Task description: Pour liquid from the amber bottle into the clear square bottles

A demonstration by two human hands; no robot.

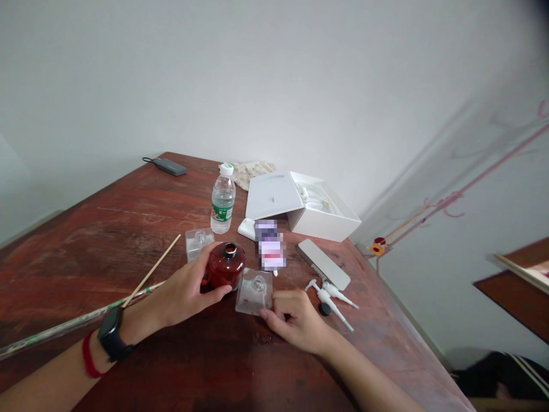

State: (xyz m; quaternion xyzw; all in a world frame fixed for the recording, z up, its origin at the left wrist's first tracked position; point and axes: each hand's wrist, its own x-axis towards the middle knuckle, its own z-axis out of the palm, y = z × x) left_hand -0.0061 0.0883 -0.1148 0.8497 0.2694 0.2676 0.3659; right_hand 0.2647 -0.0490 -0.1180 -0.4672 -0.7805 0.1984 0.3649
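Red-brown jar [226, 265] sits near the middle of the surface [128, 223], toward the near edge, its small round mouth open at the top. It looks glossy and rigid, glass or hard plastic, so probably slippery and breakable if tipped; the wide rounded belly is the safest place to grasp, not the narrow neck. To its left, the left hand [184, 294], with a dark watch and red band at the wrist, curls around that belly, thumb in front, fingers behind. A thin stick [152, 270] and a long rod [72, 324] lie further left. Just right of the jar lies a clear square packet [254, 292], light and probably stiff and crackly; the right hand [295, 319] is closed with its fingertips pinching the packet's near edge. White pump nozzles [332, 296] lie beyond it.
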